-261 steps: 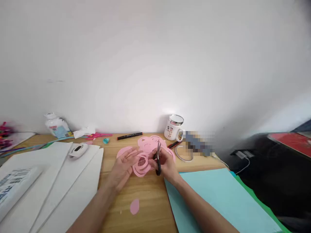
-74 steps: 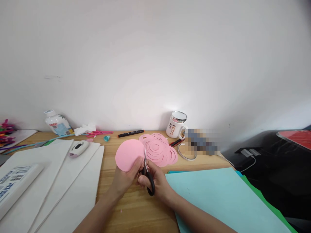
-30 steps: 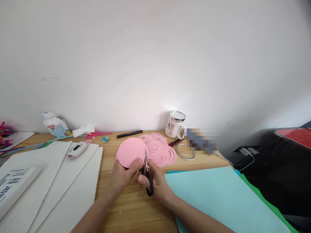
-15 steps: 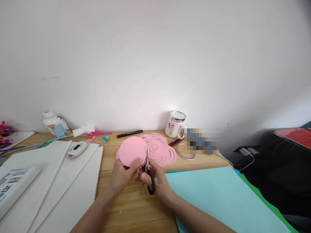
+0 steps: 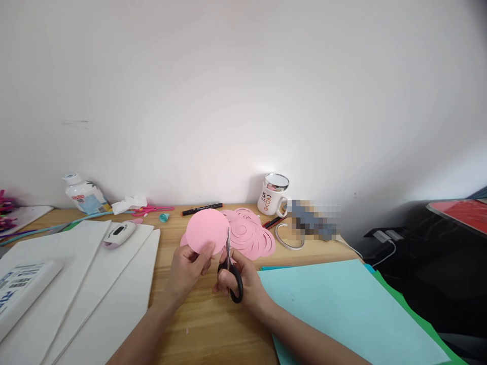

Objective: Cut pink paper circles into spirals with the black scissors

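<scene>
My left hand (image 5: pixel 190 266) pinches the lower edge of a round pink paper disc (image 5: pixel 207 230), thumb on top, and holds it raised over the desk. In my right hand (image 5: pixel 241 276) is a pair of scissors (image 5: pixel 236 284) with black handles; the fingers are around the handles and the blades point away from me. The blades stand upright along the disc's right edge and look nearly closed; whether they touch the paper I cannot tell. Behind the disc lies a heap of pink paper rings and spirals (image 5: pixel 247 233), partly hidden by it.
At the right lie light blue sheets (image 5: pixel 335 309) over green ones. White boards (image 5: pixel 125 284) cover the left side. Along the wall are a mug (image 5: pixel 273 195), a black marker (image 5: pixel 202 209), pink scissors (image 5: pixel 154 209), a white bottle (image 5: pixel 85 195) and a ring (image 5: pixel 289 246).
My left hand has moved slightly left and up with the pink disc, and its thumb has drawn away from the scissors. My right hand stays nearly in place, still holding the scissors.
</scene>
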The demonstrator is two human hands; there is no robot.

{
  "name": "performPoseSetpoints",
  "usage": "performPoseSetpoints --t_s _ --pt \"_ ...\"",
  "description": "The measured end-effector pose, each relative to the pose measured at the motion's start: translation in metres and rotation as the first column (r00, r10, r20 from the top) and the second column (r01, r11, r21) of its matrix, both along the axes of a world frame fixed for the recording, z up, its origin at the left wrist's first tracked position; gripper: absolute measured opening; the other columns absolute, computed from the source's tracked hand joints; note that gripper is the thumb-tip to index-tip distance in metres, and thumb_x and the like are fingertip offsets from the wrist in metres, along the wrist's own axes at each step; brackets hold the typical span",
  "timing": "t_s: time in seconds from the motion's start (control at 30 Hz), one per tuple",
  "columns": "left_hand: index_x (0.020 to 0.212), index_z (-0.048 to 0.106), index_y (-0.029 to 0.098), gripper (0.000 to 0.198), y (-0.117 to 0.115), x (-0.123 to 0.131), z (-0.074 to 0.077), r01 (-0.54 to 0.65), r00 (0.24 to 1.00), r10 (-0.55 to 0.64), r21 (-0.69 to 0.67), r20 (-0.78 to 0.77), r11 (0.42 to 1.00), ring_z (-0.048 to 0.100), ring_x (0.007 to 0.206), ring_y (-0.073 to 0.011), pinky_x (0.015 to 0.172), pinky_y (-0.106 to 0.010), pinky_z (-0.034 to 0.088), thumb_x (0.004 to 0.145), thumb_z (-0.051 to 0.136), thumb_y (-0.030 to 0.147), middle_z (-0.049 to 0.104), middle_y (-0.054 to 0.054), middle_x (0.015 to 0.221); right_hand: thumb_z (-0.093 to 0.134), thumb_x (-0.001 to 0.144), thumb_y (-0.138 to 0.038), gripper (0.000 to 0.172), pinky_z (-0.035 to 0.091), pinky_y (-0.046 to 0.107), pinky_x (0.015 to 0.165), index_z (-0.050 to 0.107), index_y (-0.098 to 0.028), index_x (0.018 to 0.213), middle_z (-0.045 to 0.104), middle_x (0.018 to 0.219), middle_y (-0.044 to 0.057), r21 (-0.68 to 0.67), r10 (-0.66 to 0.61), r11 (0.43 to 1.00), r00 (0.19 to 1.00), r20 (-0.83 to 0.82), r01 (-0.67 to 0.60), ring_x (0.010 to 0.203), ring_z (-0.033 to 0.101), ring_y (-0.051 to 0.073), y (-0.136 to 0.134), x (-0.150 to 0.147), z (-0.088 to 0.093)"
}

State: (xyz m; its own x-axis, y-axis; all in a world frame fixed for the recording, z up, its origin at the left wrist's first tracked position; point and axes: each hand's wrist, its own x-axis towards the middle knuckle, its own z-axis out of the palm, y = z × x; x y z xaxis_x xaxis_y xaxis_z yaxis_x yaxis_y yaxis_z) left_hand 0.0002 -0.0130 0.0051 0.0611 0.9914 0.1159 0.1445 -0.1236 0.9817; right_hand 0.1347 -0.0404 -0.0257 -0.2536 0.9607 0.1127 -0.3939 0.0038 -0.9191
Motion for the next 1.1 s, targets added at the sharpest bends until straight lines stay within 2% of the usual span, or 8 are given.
performPoseSetpoints --t_s 0.13,0.27,0.43,0.53,0.63,0.83,0.97,1.1 --pt "0.046 0.040 0.019 0.047 -0.001 0.001 0.000 0.020 0.999 -0.020 0.005 0.028 1.000 0.033 0.041 -0.0077 0.042 -0.022 0.029 0.080 0.055 0.047 0.038 0.005 0.042 0.075 0.068 -0.042 0.037 0.047 0.025 0.048 0.047 -0.022 0.081 0.047 0.046 -0.012 -0.013 0.000 1.000 1.000 0.016 0.000 0.039 0.042 0.008 -0.002 -0.002 0.001" --pt "0.044 0.042 0.019 0.046 -0.004 0.005 0.005 0.050 0.999 -0.050 -0.036 0.008 0.998 0.035 0.039 -0.0080 0.040 -0.021 0.031 0.076 0.058 0.047 0.038 0.005 0.039 0.075 0.067 -0.046 0.039 0.045 0.025 0.047 0.048 -0.022 0.081 0.049 0.049 -0.010 -0.007 0.020 1.000 0.999 0.047 -0.020 0.040 0.042 0.009 -0.004 -0.003 0.001" --pt "0.061 0.059 0.017 0.024 -0.007 0.006 0.012 0.033 0.999 -0.033 -0.052 0.010 0.998 0.047 0.043 -0.0112 0.040 -0.021 0.038 0.069 0.066 0.039 0.053 0.003 0.046 0.078 0.063 -0.054 0.047 0.040 0.023 0.052 0.048 -0.023 0.083 0.047 0.061 -0.006 0.044 0.021 0.999 1.000 0.021 -0.022 0.053 0.043 0.011 -0.002 -0.001 0.005" --pt "0.066 0.062 0.016 0.022 -0.007 0.005 0.013 0.065 0.998 -0.064 -0.058 0.015 0.996 0.054 0.047 -0.0141 0.041 -0.021 0.041 0.069 0.067 0.037 0.059 0.001 0.050 0.080 0.061 -0.055 0.051 0.038 0.024 0.057 0.048 -0.023 0.084 0.044 0.065 -0.005 0.065 0.031 0.997 0.999 -0.018 -0.030 0.059 0.040 0.012 0.000 0.001 0.006" --pt "0.066 0.063 0.016 0.023 -0.007 0.004 0.013 0.083 0.996 -0.082 -0.067 0.021 0.994 0.055 0.047 -0.0145 0.041 -0.021 0.042 0.070 0.067 0.038 0.060 0.000 0.050 0.079 0.062 -0.055 0.051 0.035 0.024 0.056 0.048 -0.022 0.086 0.044 0.067 -0.004 0.059 0.048 0.997 0.998 -0.029 -0.046 0.060 0.037 0.012 0.000 0.001 0.004" --pt "0.062 0.062 0.015 0.027 -0.006 0.003 0.011 0.090 0.996 -0.089 -0.078 0.017 0.993 0.048 0.043 -0.0116 0.039 -0.021 0.038 0.070 0.066 0.040 0.056 0.001 0.046 0.078 0.062 -0.055 0.050 0.035 0.024 0.055 0.047 -0.022 0.085 0.048 0.068 -0.004 0.053 0.042 0.998 0.999 -0.011 -0.042 0.060 0.042 0.012 -0.001 0.001 0.004" --pt "0.055 0.058 0.015 0.034 -0.004 0.002 0.006 0.099 0.995 -0.097 -0.087 0.033 0.991 0.037 0.041 -0.0085 0.037 -0.020 0.031 0.070 0.065 0.044 0.046 0.003 0.043 0.076 0.064 -0.054 0.046 0.033 0.023 0.049 0.048 -0.022 0.083 0.047 0.062 -0.006 0.040 0.036 0.999 0.999 0.006 -0.036 0.052 0.039 0.010 -0.001 0.001 0.005" --pt "0.055 0.055 0.015 0.034 -0.004 0.001 0.004 0.084 0.996 -0.081 -0.104 0.027 0.991 0.033 0.041 -0.0080 0.037 -0.020 0.026 0.070 0.064 0.044 0.039 0.006 0.042 0.073 0.067 -0.053 0.043 0.038 0.023 0.047 0.047 -0.023 0.084 0.047 0.058 -0.007 0.032 0.025 0.999 0.999 0.029 -0.026 0.046 0.040 0.009 -0.001 0.002 0.004"
